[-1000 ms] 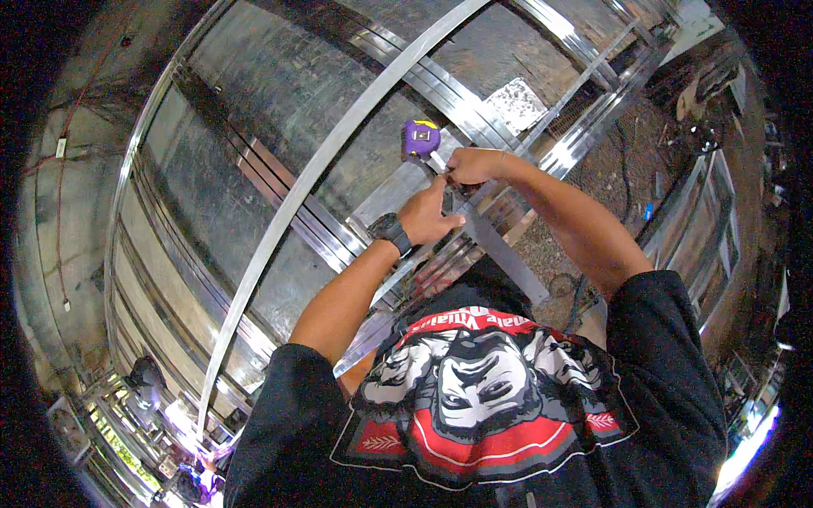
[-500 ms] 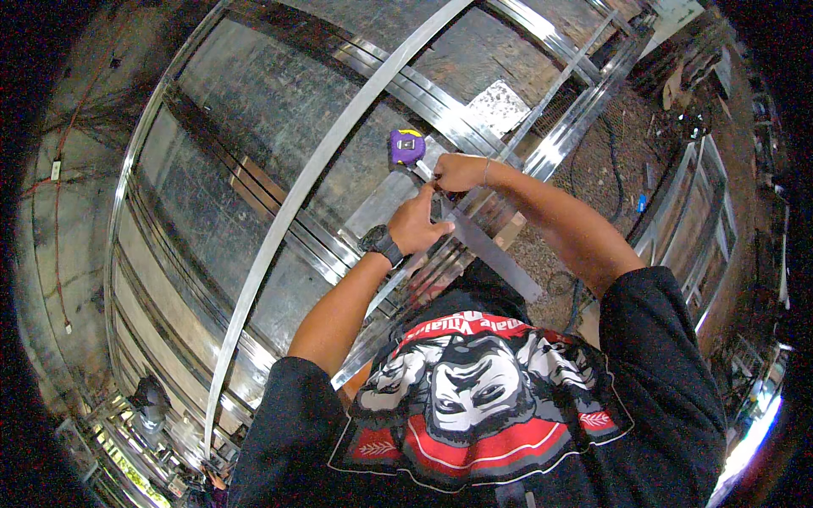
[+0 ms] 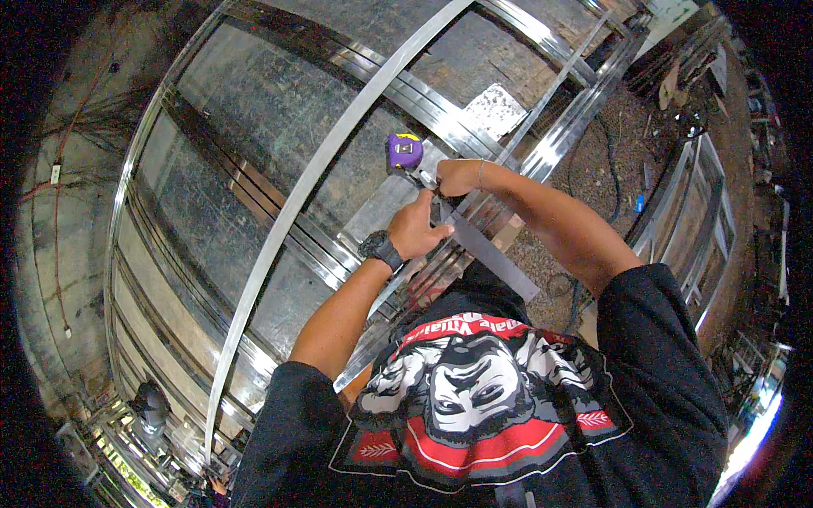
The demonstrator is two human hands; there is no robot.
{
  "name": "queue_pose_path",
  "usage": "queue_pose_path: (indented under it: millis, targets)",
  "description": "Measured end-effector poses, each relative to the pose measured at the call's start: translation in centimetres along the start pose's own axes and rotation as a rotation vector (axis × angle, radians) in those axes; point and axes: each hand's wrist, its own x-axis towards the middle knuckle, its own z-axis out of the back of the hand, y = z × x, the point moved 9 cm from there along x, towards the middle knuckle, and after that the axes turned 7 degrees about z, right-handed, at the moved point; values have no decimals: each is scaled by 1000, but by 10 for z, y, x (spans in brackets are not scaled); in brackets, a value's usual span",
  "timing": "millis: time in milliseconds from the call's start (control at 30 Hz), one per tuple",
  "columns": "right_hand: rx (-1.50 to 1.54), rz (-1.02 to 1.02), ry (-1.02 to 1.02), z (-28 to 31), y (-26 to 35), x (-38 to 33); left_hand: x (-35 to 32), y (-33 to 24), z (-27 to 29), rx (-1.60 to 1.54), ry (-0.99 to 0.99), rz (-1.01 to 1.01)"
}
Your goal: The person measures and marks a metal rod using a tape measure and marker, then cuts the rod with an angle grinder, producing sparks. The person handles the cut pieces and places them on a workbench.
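Note:
My left hand (image 3: 412, 230), with a black watch on its wrist, grips a metal square near its stock. The grey blade of the square (image 3: 498, 264) slants down to the right, toward my body. Close beside it, my right hand (image 3: 458, 176) is closed with its knuckles up, just beyond the left fingertips. What it holds, if anything, is hidden under the fingers. A purple and yellow tape measure (image 3: 404, 151) lies just left of the right hand. Under both hands are a flat grey metal piece (image 3: 373, 212) and shiny metal bars.
A long curved-looking metal bar (image 3: 315, 173) crosses the large dark work surface (image 3: 254, 93). Metal frame rails (image 3: 559, 144) run along the right side. A speckled white plate (image 3: 495, 110) lies beyond my hands. Another metal frame (image 3: 690, 229) and a dark cable (image 3: 614, 169) are at right.
My right hand has shifted slightly down and turned inward. The tape measure sits a little farther left and down. My left hand stays nearly in place on the square.

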Motion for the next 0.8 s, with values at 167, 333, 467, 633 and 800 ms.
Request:
queue_pose_path:
  millis: [167,333,467,633,800]
  targets:
    - [-16,0,16,3,1,-2,0,-1,0,30,20,34]
    - [29,-19,2,-1,-8,4,-1,-4,0,21,-13,-8]
    - [138,-57,-36,5,-13,-1,-2,-3,1,-1,-15,-9]
    - [392,-113,-128,10,-20,-7,0,-1,-2,12,28,26]
    - [230,-52,-139,13,-14,-6,-1,0,-1,26,14,23]
